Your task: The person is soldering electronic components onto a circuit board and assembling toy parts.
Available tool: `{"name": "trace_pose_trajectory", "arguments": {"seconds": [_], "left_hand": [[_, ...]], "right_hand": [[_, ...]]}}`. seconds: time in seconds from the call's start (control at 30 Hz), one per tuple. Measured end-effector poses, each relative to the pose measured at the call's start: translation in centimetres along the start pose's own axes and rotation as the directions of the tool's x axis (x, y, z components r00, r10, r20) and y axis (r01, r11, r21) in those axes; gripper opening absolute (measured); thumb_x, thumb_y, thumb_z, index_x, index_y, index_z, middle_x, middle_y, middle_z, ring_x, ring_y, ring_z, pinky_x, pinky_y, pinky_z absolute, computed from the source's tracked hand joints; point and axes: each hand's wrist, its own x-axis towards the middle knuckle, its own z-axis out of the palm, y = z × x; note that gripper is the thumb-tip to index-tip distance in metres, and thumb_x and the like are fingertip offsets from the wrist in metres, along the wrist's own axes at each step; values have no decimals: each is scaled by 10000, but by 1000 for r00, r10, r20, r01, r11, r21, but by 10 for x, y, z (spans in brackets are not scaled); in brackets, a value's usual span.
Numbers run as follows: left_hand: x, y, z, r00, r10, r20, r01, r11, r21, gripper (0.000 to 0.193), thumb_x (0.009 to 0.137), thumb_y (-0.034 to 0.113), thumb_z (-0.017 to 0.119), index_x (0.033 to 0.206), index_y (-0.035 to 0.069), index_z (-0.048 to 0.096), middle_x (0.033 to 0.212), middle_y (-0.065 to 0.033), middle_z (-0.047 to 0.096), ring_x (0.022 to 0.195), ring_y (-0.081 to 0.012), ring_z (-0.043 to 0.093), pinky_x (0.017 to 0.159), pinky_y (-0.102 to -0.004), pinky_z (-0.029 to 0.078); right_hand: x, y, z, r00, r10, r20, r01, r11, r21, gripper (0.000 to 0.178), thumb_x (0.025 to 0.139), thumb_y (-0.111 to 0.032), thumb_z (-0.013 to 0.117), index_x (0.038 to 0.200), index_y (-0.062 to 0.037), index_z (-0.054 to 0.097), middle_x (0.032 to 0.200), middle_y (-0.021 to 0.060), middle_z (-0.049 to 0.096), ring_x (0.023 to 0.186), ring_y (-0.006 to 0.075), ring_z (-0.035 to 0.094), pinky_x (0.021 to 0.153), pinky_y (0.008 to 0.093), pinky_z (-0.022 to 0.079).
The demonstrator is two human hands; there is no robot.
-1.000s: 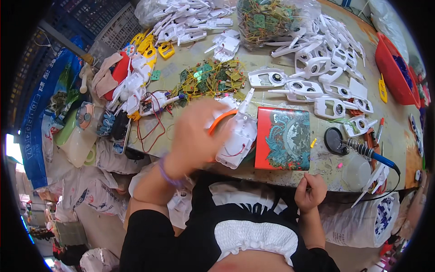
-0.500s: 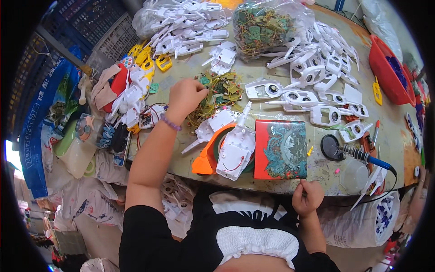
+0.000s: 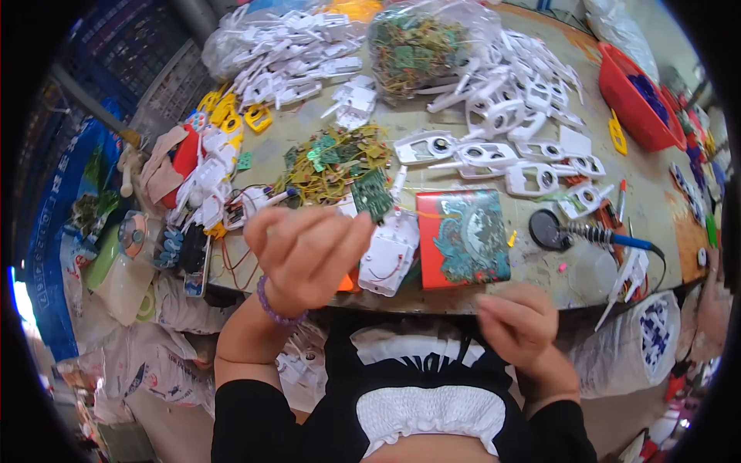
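Best handled by its edges, the green circuit board point(image 3: 372, 194) calls for a light pinch, with its thin yellow wire point(image 3: 417, 213) kept free of the things under it. The left grip point(image 3: 305, 255) looks closed on the board's near edge, though blur hides the exact finger contact; the board sits just beyond the fingertips, raised over the white casing point(image 3: 388, 262). Steadying that casing before lowering anything onto it seems wise. The right grip point(image 3: 521, 320) is loosely curled near the red box point(image 3: 463, 239); whether it holds anything, I cannot tell.

Half a second ago, the left grip is at the heap of boards point(image 3: 328, 162) with no separate board visible in it; now it is nearer the body, covering much of the orange piece point(image 3: 346, 283). The right grip, then a compact fist by the box's near corner, is now blurred and looser.
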Motion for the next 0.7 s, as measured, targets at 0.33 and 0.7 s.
{"name": "trace_pose_trajectory", "arguments": {"seconds": [0.33,0.7], "left_hand": [[10,31,1,987,156,-31,-157,987,-41,121,728,147,693,839,192,708,884,88,594,836,-72,582,900,-367,292],[-13,36,-6,977,18,211,100,838,-537,374,669,266,809,960,98,645,953,-40,603,861,-229,583,722,-360,488]], "right_hand": [[51,-8,23,965,226,-130,-236,969,-66,284,722,-100,766,962,2,653,680,67,630,506,120,537,451,240,425],[9,39,2,672,647,-359,-400,726,560,197,833,-14,665,1021,2,608,912,36,646,806,64,596,740,202,478]]}}
